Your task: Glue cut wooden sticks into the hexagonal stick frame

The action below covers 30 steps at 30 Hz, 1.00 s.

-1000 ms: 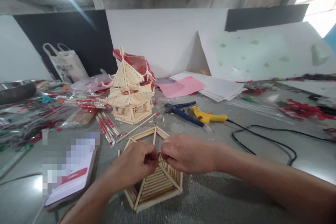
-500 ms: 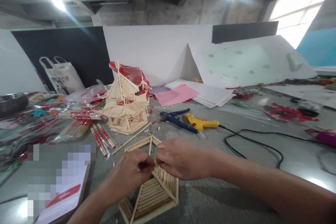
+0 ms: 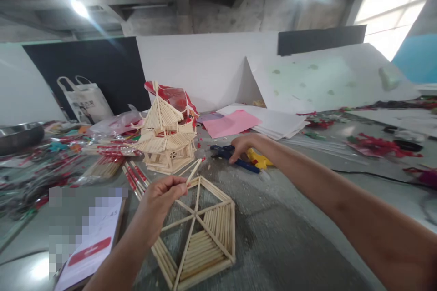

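My left hand [image 3: 160,200] pinches a short wooden stick [image 3: 193,172] just above the near-left part of a flat hexagonal frame of sticks [image 3: 205,236] lying on the grey table. My right hand [image 3: 243,145] is stretched forward, fingers curled down onto the blue-handled pliers [image 3: 235,157], beside the yellow glue gun [image 3: 259,160]. A finished stick pagoda [image 3: 165,129] stands beyond the frame.
Red-wrapped chopstick packs [image 3: 134,175] and plastic bags lie left of the pagoda. A booklet [image 3: 90,248] sits near left. Pink paper [image 3: 230,123] and white boards [image 3: 273,120] lie at the back. A black cable [image 3: 375,175] runs right. A tote bag [image 3: 85,100] leans on the wall.
My right hand left the hexagonal frame and reached forward to the pliers. My left hand lifted off the frame, keeping a stick pinched in its fingers.
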{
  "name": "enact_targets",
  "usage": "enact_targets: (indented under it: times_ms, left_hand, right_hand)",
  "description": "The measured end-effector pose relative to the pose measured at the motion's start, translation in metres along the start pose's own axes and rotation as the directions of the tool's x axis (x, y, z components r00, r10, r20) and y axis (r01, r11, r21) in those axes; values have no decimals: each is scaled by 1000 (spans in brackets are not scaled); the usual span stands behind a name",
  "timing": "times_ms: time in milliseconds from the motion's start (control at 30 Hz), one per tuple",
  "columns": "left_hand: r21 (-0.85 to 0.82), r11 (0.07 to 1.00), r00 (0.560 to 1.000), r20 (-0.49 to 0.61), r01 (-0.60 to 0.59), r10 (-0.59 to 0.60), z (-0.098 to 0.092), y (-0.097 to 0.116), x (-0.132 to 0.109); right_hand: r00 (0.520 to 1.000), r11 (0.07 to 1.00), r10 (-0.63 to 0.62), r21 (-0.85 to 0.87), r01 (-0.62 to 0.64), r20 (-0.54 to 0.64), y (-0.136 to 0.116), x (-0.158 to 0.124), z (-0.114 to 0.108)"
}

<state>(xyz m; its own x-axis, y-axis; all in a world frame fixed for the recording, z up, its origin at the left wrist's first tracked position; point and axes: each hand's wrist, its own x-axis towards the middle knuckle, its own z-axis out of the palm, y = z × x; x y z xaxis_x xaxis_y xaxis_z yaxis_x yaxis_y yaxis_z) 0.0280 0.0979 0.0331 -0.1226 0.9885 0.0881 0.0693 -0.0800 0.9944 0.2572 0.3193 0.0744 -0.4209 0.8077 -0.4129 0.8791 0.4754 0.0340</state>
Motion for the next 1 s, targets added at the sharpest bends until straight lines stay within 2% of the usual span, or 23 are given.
enact_targets:
  times_ms: [133, 333, 467, 567, 700, 800, 900, 967, 1000]
  left_hand:
    - [-231, 973, 1000, -24, 8, -14, -2, -2, 3]
    - [-345, 939, 996, -83, -17, -12, -3, -2, 4]
    - [-353, 935, 992, -122, -30, -14, -3, -2, 5]
    - [-300, 953, 990, -144, -42, -1, -3, -3, 5]
    - [-222, 974, 987, -162, -48, 12, -1, -1, 5]
    - [-185, 981, 985, -173, -56, 24, 2, 0, 4]
    - [-153, 987, 981, -190, -58, 29, 3, -2, 4]
    - [-148, 987, 979, -200, -62, 32, 3, -5, 5]
    - [-155, 986, 979, -203, -62, 30, 3, -6, 6]
  right_hand:
    - [999, 1000, 18, -17, -18, -41, -7, 14, 0]
    - [992, 1000, -17, -28, 13, -127, -38, 6, -4]
    - [976, 997, -79, -32, 74, -202, -54, -13, -6]
    - [962, 993, -116, -42, 109, -247, -54, -34, -3]
    - [949, 988, -134, 40, 152, -287, -51, -70, 9]
    - [899, 982, -70, 128, 138, -432, -55, -89, 20]
    - [833, 958, 11, 245, 150, -553, -58, -90, 26]
    - [776, 897, 94, 392, 206, -624, -58, -81, 24]
    - [744, 833, 142, 485, 266, -653, -58, -76, 21]
